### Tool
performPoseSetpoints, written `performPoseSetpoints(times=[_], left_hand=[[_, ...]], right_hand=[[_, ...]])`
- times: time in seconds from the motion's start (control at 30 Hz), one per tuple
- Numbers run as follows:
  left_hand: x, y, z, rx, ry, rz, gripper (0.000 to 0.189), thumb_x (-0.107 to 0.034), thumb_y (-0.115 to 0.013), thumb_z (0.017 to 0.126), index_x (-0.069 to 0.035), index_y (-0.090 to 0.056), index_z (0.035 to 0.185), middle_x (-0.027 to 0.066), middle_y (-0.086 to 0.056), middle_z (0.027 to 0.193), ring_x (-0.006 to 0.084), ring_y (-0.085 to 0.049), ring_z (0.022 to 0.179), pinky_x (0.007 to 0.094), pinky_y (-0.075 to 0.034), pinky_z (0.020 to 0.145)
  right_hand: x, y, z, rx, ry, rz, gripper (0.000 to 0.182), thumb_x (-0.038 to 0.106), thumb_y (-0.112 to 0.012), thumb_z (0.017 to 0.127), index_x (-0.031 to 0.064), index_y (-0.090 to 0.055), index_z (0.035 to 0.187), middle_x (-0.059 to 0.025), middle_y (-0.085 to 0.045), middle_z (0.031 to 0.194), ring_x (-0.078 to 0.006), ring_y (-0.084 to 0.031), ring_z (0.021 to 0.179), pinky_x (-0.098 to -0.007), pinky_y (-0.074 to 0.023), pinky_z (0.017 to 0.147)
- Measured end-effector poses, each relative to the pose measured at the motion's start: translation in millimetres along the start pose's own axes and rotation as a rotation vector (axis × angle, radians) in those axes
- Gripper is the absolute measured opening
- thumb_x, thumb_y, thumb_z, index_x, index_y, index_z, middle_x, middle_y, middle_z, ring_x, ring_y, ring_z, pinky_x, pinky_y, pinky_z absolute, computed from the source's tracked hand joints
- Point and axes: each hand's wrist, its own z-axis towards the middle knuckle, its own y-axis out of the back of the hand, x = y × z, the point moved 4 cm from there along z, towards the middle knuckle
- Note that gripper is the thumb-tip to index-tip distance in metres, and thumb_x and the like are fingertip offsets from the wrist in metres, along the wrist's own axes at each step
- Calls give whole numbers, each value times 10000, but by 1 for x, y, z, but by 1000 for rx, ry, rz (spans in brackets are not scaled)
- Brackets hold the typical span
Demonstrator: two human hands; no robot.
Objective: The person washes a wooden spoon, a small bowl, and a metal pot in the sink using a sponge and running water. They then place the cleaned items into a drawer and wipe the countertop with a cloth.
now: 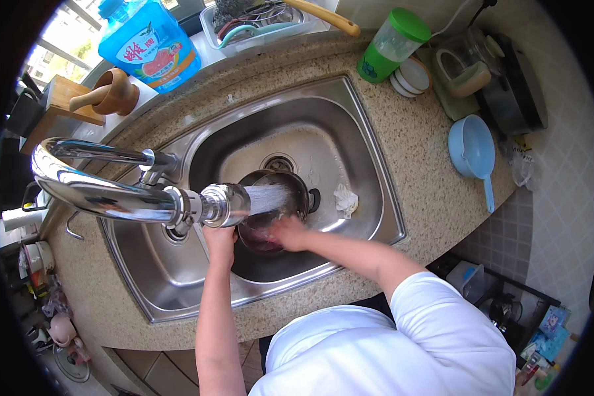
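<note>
Water runs from the chrome faucet into a dark round pot in the larger basin of the steel sink. My left hand is at the pot's near left edge, its fingers partly hidden under the faucet head; its grip cannot be made out. My right hand is blurred over the near part of the pot, with something reddish beside its fingers. Whether it holds anything is unclear. A black handle or knob sticks out at the pot's right. A crumpled white scrap lies in the basin to the right.
On the counter at right are a blue plastic ladle, small bowls and a green-lidded container. A detergent jug, a wooden mortar and a plastic tray line the sill. The smaller basin is at left.
</note>
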Motion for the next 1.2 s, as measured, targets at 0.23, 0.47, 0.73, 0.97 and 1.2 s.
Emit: performPoseSetpoints(times=[0.23, 0.47, 0.73, 0.97, 1.2], left_hand=[[10, -1, -3, 6, 37, 32, 88, -105, -624, 784, -82, -544, 812, -49, -495, 605, 34, -386, 433, 181, -269, 366], [21, 2, -6, -80, -25, -124, 81, 2, -573, 756, -43, -640, 763, -35, -470, 574, 34, -354, 419, 177, -246, 362], [25, 10, -14, -168, 44, -82, 62, -78, -598, 800, -22, -587, 823, -17, -514, 611, 40, -367, 413, 187, -254, 344], [28, 0, -16, -226, 75, -175, 139, -164, -617, 811, -76, -516, 772, -47, -440, 575, 41, -325, 417, 192, -241, 352], [28, -3, -22, -165, 211, -203, 174, -195, -566, 844, -85, -503, 724, -49, -406, 544, 55, -333, 425, 208, -273, 363]], right_hand=[[-39, 40, 33, -150, 3, -734, 208, 240, -468, 798, 197, -636, 914, -23, -584, 1039, -177, -511, 1001, -356, -339, 861], [29, -18, 30, -9, -169, 368, 289, 134, -453, 817, 126, -521, 1097, -130, -545, 1065, -256, -509, 999, -363, -408, 814], [-5, 26, 13, 192, 98, -412, 249, 199, -486, 794, 112, -580, 1007, -75, -568, 1035, -213, -515, 986, -402, -332, 872], [-4, -14, 29, 133, -308, -220, 243, 208, -539, 773, 72, -649, 942, -92, -611, 989, -211, -524, 1030, -367, -406, 835], [-5, 26, 108, -396, 7, 565, 276, 127, -447, 786, 4, -559, 1007, -219, -563, 996, -326, -529, 973, -371, -425, 817]])
